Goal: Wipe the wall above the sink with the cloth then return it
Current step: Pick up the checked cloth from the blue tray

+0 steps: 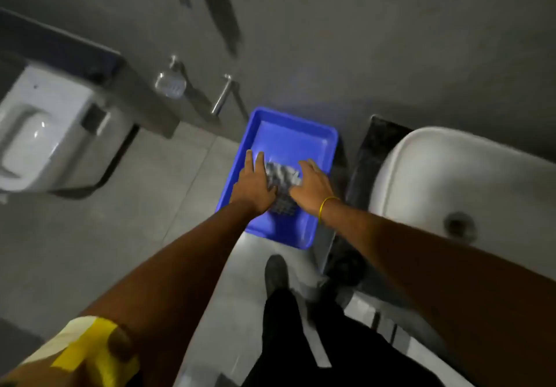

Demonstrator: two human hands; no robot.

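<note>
Inside blue tray, both hands flat on cloth.

The tray is solid bright blue. The cloth inside the tray carries a grey-and-white checked pattern. The sink basin, right of the tray, is plain white. The toilet, left of the tray, is white. The wall behind the tray is uniform grey. The wristband near the tray is yellow. The trousers below the tray are black.
</note>
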